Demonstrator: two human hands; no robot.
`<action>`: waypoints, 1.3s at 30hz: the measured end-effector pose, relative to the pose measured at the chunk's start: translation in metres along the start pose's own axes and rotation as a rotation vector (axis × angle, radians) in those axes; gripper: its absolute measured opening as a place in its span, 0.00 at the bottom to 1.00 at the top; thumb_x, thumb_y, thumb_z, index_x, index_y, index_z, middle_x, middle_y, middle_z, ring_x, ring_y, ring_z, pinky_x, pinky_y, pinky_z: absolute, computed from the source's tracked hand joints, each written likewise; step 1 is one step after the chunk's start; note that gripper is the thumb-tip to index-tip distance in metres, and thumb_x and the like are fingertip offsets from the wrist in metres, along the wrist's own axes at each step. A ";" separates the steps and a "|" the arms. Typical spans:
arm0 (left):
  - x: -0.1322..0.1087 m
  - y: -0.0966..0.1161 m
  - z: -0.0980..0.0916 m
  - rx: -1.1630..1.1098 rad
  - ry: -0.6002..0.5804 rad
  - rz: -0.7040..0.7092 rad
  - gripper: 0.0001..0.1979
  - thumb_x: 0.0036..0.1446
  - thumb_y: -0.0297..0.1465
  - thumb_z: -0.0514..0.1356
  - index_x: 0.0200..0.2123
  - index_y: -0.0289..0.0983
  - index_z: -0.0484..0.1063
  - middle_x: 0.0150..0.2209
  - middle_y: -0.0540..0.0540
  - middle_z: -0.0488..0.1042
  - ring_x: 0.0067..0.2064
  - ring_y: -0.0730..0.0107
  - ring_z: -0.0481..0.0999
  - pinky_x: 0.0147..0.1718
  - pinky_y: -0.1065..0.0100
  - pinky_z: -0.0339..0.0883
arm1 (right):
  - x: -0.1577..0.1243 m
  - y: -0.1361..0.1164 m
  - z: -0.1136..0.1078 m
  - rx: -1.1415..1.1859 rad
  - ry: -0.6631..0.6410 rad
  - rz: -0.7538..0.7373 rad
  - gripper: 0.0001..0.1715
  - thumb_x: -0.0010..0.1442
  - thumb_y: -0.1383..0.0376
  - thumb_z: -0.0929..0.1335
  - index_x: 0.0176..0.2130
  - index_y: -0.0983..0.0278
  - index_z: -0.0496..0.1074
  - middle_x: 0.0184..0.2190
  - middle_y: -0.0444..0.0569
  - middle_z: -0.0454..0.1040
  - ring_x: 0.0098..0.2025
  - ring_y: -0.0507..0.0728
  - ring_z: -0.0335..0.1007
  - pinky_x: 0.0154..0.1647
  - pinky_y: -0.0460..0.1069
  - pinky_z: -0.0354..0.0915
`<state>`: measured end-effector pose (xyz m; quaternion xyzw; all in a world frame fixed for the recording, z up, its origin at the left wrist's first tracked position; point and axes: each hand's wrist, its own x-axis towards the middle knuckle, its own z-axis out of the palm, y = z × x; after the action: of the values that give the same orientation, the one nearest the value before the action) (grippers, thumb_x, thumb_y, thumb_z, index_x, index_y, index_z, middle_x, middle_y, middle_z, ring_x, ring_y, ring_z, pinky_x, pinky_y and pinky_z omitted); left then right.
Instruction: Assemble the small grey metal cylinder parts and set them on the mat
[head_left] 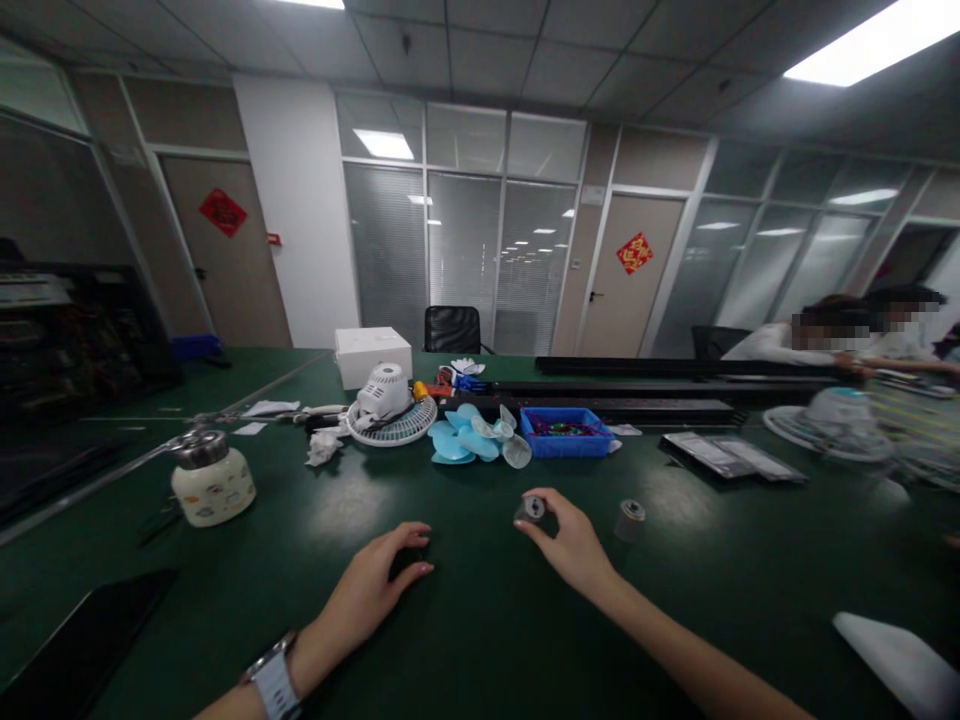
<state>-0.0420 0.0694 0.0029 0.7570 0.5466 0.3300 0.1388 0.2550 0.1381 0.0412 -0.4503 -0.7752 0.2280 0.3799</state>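
Observation:
My right hand (568, 538) pinches a small grey cylindrical part (530, 509) just above the green table (480, 620). A second small grey cylinder (630, 520) stands on the table to its right, apart from the hand. My left hand (379, 585), with a watch on the wrist, rests on the table with fingers curled over a small dark object (409, 558) that I cannot make out.
Further back lie a white fan grille with motor (391, 408), light blue fan blades (472, 438) and a blue tray of small parts (566, 432). A cream jar (212, 478) stands left, a white box (373, 355) behind. Other people sit at far right.

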 end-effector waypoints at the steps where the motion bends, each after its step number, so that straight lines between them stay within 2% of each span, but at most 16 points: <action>1: -0.001 0.001 0.000 0.009 -0.001 0.010 0.18 0.59 0.40 0.57 0.52 0.44 0.65 0.49 0.47 0.76 0.50 0.62 0.75 0.50 0.57 0.69 | 0.005 0.007 -0.012 -0.080 0.037 0.011 0.16 0.55 0.58 0.68 0.44 0.60 0.69 0.41 0.47 0.74 0.43 0.57 0.71 0.46 0.52 0.65; 6: -0.002 0.006 -0.002 0.023 -0.008 0.018 0.16 0.64 0.39 0.50 0.52 0.43 0.66 0.50 0.46 0.74 0.51 0.63 0.74 0.51 0.57 0.68 | 0.022 0.040 -0.061 -0.564 0.103 0.174 0.15 0.55 0.56 0.68 0.41 0.61 0.70 0.38 0.49 0.77 0.39 0.59 0.73 0.40 0.51 0.63; 10: -0.003 0.011 -0.004 -0.002 -0.014 0.014 0.17 0.65 0.39 0.48 0.51 0.43 0.67 0.50 0.45 0.74 0.50 0.62 0.74 0.50 0.57 0.68 | 0.024 0.053 -0.072 -0.853 0.055 0.244 0.18 0.57 0.55 0.67 0.43 0.62 0.70 0.36 0.52 0.78 0.41 0.62 0.74 0.44 0.53 0.59; 13: -0.004 0.013 -0.005 -0.016 -0.034 -0.010 0.17 0.64 0.40 0.47 0.52 0.43 0.67 0.50 0.45 0.74 0.50 0.61 0.74 0.51 0.57 0.67 | 0.024 0.059 -0.073 -0.920 0.035 0.320 0.20 0.58 0.53 0.65 0.44 0.63 0.69 0.36 0.54 0.78 0.43 0.63 0.74 0.46 0.56 0.56; 16: -0.004 0.014 -0.005 -0.032 -0.032 -0.026 0.17 0.64 0.40 0.47 0.51 0.44 0.67 0.49 0.45 0.75 0.50 0.60 0.74 0.50 0.57 0.67 | 0.023 0.063 -0.074 -0.891 0.038 0.359 0.20 0.58 0.54 0.65 0.45 0.64 0.69 0.35 0.54 0.77 0.43 0.63 0.73 0.49 0.57 0.55; 19: -0.003 0.014 -0.006 -0.078 0.000 -0.059 0.18 0.64 0.40 0.46 0.51 0.44 0.67 0.48 0.45 0.76 0.49 0.60 0.75 0.50 0.58 0.67 | 0.021 0.055 -0.071 -0.874 0.164 0.226 0.23 0.56 0.57 0.67 0.49 0.64 0.67 0.43 0.58 0.75 0.50 0.66 0.68 0.56 0.62 0.49; 21: -0.002 0.013 -0.007 -0.128 0.036 -0.108 0.18 0.64 0.40 0.46 0.51 0.43 0.67 0.47 0.45 0.77 0.49 0.61 0.75 0.50 0.58 0.67 | 0.019 0.040 -0.059 -0.791 0.277 0.018 0.24 0.56 0.59 0.67 0.52 0.62 0.67 0.49 0.58 0.71 0.57 0.68 0.60 0.61 0.63 0.42; 23: 0.000 0.011 -0.008 -0.179 0.100 -0.171 0.18 0.64 0.40 0.44 0.49 0.41 0.68 0.45 0.44 0.77 0.48 0.60 0.76 0.49 0.57 0.67 | 0.014 0.019 -0.037 -0.605 0.252 -0.176 0.20 0.58 0.58 0.66 0.50 0.58 0.69 0.49 0.53 0.71 0.57 0.68 0.60 0.61 0.63 0.42; 24: 0.001 0.010 -0.009 -0.202 0.142 -0.202 0.18 0.64 0.39 0.44 0.47 0.40 0.69 0.45 0.44 0.78 0.48 0.60 0.76 0.49 0.57 0.67 | 0.012 0.007 -0.023 -0.498 0.171 -0.236 0.18 0.60 0.57 0.65 0.49 0.56 0.70 0.46 0.51 0.73 0.53 0.67 0.64 0.59 0.62 0.46; 26: 0.003 0.006 -0.009 -0.250 0.224 -0.262 0.19 0.63 0.38 0.43 0.43 0.38 0.71 0.43 0.43 0.78 0.47 0.59 0.76 0.49 0.56 0.67 | 0.006 -0.018 0.011 -0.352 -0.107 -0.279 0.18 0.60 0.53 0.65 0.48 0.55 0.72 0.37 0.47 0.75 0.42 0.61 0.70 0.51 0.58 0.56; 28: 0.004 0.002 -0.010 -0.289 0.273 -0.298 0.19 0.62 0.37 0.43 0.40 0.37 0.72 0.41 0.42 0.78 0.46 0.59 0.76 0.48 0.57 0.67 | 0.003 -0.039 0.046 -0.273 -0.311 -0.271 0.23 0.58 0.49 0.66 0.50 0.55 0.73 0.31 0.45 0.75 0.34 0.56 0.70 0.44 0.53 0.60; 30: 0.005 -0.001 -0.009 -0.298 0.284 -0.305 0.19 0.61 0.35 0.43 0.36 0.36 0.73 0.39 0.42 0.78 0.44 0.59 0.76 0.46 0.58 0.68 | 0.005 -0.053 0.076 -0.239 -0.374 -0.260 0.26 0.55 0.47 0.68 0.50 0.55 0.73 0.29 0.45 0.74 0.31 0.55 0.68 0.38 0.50 0.61; 32: 0.005 -0.001 -0.009 -0.278 0.279 -0.296 0.18 0.59 0.34 0.44 0.34 0.37 0.73 0.37 0.43 0.78 0.43 0.59 0.76 0.45 0.58 0.68 | 0.009 -0.061 0.098 -0.220 -0.359 -0.249 0.23 0.55 0.47 0.68 0.47 0.54 0.75 0.28 0.45 0.73 0.30 0.54 0.67 0.34 0.49 0.60; 34: 0.004 -0.001 -0.009 -0.250 0.272 -0.285 0.18 0.59 0.33 0.44 0.33 0.37 0.73 0.36 0.44 0.77 0.42 0.60 0.76 0.44 0.59 0.68 | 0.014 -0.064 0.111 -0.199 -0.333 -0.229 0.18 0.56 0.49 0.67 0.43 0.53 0.78 0.27 0.45 0.72 0.29 0.54 0.67 0.33 0.48 0.60; 36: 0.004 0.000 -0.009 -0.226 0.266 -0.272 0.18 0.59 0.33 0.43 0.32 0.38 0.73 0.35 0.45 0.77 0.41 0.60 0.76 0.43 0.60 0.68 | 0.016 -0.064 0.113 -0.174 -0.324 -0.222 0.15 0.58 0.51 0.67 0.40 0.53 0.79 0.27 0.45 0.72 0.29 0.54 0.67 0.34 0.50 0.61; 39: 0.003 0.001 -0.010 -0.186 0.256 -0.272 0.19 0.59 0.34 0.43 0.32 0.38 0.73 0.35 0.45 0.77 0.41 0.60 0.75 0.43 0.60 0.67 | 0.014 -0.057 0.092 -0.096 -0.268 -0.267 0.14 0.59 0.51 0.66 0.37 0.52 0.79 0.30 0.49 0.74 0.32 0.59 0.68 0.40 0.56 0.63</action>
<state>-0.0470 0.0706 0.0119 0.6120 0.6240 0.4508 0.1810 0.1480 0.1219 0.0302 -0.3270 -0.8816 0.1962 0.2783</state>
